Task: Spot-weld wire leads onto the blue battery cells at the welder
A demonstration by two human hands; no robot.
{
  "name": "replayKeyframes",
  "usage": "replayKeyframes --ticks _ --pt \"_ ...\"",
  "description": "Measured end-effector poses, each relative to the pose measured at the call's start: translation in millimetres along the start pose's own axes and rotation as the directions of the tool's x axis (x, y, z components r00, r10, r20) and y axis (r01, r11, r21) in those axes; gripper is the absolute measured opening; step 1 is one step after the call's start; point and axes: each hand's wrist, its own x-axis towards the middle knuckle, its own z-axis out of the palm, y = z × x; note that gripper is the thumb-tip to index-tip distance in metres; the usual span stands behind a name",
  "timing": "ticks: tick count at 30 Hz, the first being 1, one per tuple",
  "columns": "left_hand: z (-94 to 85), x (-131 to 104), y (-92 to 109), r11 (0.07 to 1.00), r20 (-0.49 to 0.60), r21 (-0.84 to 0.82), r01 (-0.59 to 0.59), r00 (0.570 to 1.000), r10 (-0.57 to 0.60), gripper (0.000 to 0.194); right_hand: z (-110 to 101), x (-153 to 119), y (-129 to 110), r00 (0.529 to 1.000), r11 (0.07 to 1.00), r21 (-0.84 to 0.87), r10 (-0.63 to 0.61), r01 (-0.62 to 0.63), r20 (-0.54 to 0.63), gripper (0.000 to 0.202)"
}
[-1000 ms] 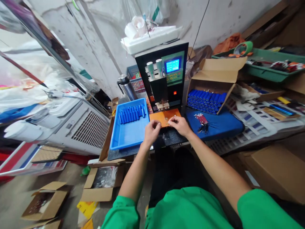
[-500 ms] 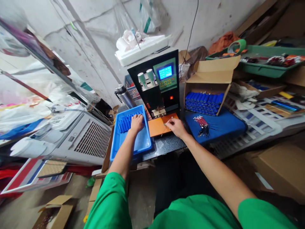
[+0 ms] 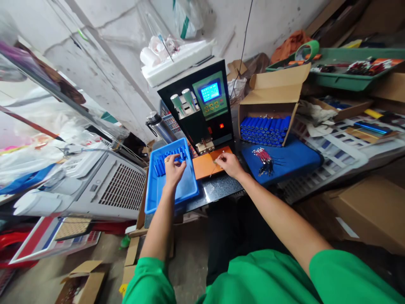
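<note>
Where the bench meets the stained wall, one black-fronted machine [image 3: 207,116] with a lit blue screen [image 3: 210,93]; on its top, a white foam slab [image 3: 180,63] bearing pale rolls [image 3: 148,57]. Behind the tray, one metal flask [image 3: 161,126]. To the right, one open carton [image 3: 275,86] stacked with blue cylinders; beyond it, a green bin [image 3: 343,84] and a ring of green tape [image 3: 314,48]. At far left, a pale louvred appliance [image 3: 122,185]. Standing in the way: the machine's projecting head, over the back of the orange plate [image 3: 204,166], and the tray's raised rim, between left hand and plate.

Materials: dark speckled benchtop [image 3: 218,190], glossy; plate flat and smooth; blue tray [image 3: 186,188] shallow, walled, shiny; carton of plain brown board; red-and-black leads [image 3: 263,160], thin, white-tipped, bundled loosely on a blue pad [image 3: 294,158].

Grip: left hand [image 3: 174,171] over the tray, partly hiding the tray cylinders [image 3: 160,168], which lie just beyond its fingers; whether it has closed on one, I cannot tell. Right hand [image 3: 232,164] at the plate's right side, fingertips pinched together on a thin lead [image 3: 213,169], its end projecting toward the plate's front edge.
</note>
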Motion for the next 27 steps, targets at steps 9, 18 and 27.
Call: replayKeyframes --ticks 9,18,27 --pt "33.6 -49.2 35.8 0.761 -0.083 -0.64 0.111 0.974 -0.212 0.053 -0.9 4.3 0.8 0.999 0.996 0.072 0.044 -0.044 -0.002 0.021" --pt "93.9 -38.8 66.5 0.664 0.048 -0.737 0.125 0.99 -0.133 0.052 -0.4 8.2 -0.1 0.996 0.977 0.194 0.092 -0.089 -0.007 0.021" --pt "99.9 -32.7 79.6 0.745 0.088 -0.666 0.032 0.995 0.036 0.022 1.4 12.6 7.7 0.999 0.984 0.174 0.042 -0.036 -0.03 0.02"
